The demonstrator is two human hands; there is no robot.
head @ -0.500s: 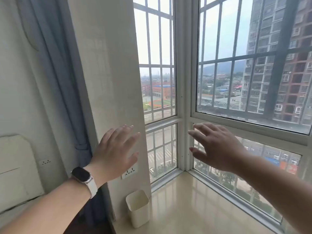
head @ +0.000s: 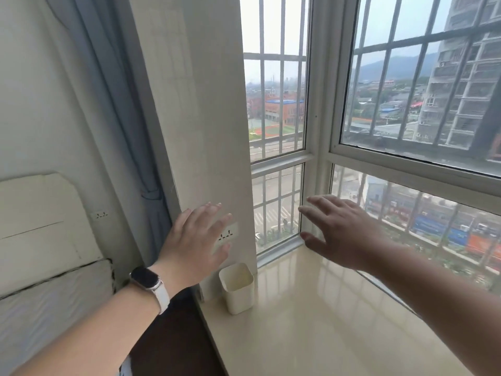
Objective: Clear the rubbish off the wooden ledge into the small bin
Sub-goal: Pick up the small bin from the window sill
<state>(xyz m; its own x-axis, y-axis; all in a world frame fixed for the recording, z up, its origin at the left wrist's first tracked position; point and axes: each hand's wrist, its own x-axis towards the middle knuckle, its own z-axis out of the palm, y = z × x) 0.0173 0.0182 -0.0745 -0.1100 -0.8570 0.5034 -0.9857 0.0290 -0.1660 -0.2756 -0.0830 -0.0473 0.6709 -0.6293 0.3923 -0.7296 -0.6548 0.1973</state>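
A small cream bin point(head: 237, 287) stands upright on the glossy pale ledge point(head: 311, 321), in the corner against the wall pillar. Its inside looks bare. My left hand point(head: 196, 242), with a watch on the wrist, hovers flat above and just left of the bin, fingers spread, holding nothing. My right hand point(head: 344, 230) is stretched out over the far end of the ledge near the window corner, fingers apart and holding nothing. No rubbish shows on the visible part of the ledge.
Barred windows point(head: 279, 207) close the ledge at the back and right. A wall socket point(head: 226, 234) sits on the pillar above the bin. A blue curtain point(head: 119, 126), a bed headboard point(head: 40, 226) and a grey mattress point(head: 48, 308) lie to the left.
The view has tilted down and left, showing more of the ledge and the bed. Both hands stay spread and have dropped lower, closer to the bin and ledge.
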